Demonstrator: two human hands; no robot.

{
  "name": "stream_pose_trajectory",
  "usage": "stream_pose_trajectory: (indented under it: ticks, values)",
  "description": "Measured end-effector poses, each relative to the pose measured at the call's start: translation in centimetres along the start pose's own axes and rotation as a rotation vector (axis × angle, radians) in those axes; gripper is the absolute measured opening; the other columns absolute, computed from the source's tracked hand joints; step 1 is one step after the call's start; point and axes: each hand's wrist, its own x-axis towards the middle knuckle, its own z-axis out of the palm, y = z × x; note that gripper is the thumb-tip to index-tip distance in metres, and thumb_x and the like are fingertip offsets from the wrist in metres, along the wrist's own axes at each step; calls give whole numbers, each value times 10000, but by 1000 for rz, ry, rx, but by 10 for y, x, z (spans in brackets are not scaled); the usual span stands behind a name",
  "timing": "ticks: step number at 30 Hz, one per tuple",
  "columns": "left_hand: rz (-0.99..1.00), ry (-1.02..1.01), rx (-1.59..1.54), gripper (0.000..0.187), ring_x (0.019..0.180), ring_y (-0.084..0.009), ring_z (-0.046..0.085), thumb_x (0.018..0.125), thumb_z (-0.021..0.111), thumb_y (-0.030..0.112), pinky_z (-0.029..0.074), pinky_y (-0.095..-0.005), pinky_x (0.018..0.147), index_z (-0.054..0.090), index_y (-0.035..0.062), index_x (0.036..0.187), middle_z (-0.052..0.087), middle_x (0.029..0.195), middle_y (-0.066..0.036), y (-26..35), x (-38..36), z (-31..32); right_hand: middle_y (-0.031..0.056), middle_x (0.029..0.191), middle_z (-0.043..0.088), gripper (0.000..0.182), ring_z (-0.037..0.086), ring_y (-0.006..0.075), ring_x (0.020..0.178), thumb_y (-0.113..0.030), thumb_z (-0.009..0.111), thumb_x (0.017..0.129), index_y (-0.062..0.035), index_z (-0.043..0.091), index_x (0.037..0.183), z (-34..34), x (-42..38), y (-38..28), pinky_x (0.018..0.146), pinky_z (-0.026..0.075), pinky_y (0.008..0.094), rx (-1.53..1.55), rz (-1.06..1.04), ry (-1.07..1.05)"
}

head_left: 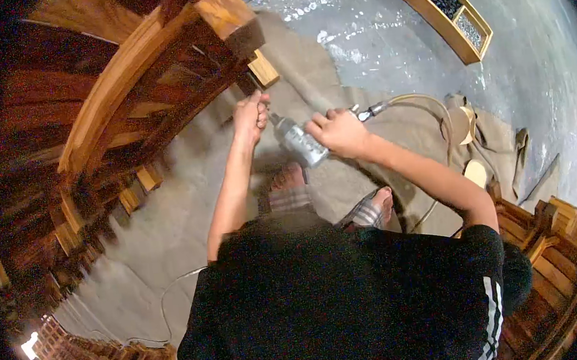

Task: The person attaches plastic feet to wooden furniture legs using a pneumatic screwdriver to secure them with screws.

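Observation:
My right hand [339,132] is wrapped round a grey power tool [301,144], which has a hose [419,98] joined to its rear end. The tool's front end points up and left toward my left hand [252,117]. The fingers of my left hand are closed near the tool's tip; what they hold, if anything, is too small to make out. Just above my left hand is a light wooden block [264,69] at the end of a large curved wooden piece [113,86].
A wooden tray [434,30] with black pieces and small silvery pieces lies on the grey floor at the upper right. Brown cloth [312,60] covers the floor around my feet. More wooden furniture [532,254] stands at the lower right, and slatted wood [97,358] at the lower left.

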Motion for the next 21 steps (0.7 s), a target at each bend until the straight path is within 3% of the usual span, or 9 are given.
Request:
stream_pose_trajectory:
  ticks: [5,9,15,21]
  values:
    - [53,-24,408,262,372,-41,339,916,538,215,216,-193,310,574,-31,835,396,511,40,5,-1,-8,95,855,531,356,604,282,711,-164,611,682,-62,479,996,17,-11,-14,598,497,385,69,73,5]
    - [-135,-132,250,273,381,-61,325,913,551,236,204,-204,324,568,-32,868,380,524,24,8,-6,-1,80,843,528,284,595,259,703,-157,585,697,-73,492,952,18,-16,-10,579,492,371,28,77,80]
    - [-190,-196,260,258,405,-69,325,917,547,250,222,-210,345,576,-1,860,354,533,30,5,12,-2,70,816,532,216,602,249,668,-160,551,720,-87,500,918,34,-16,-13,571,490,362,3,131,109]
    - [-88,-163,301,261,401,-76,354,919,544,269,229,-216,339,571,17,858,369,525,26,-6,11,9,90,836,549,235,608,281,658,-135,554,727,-73,491,945,47,-19,-13,560,491,400,32,196,77]
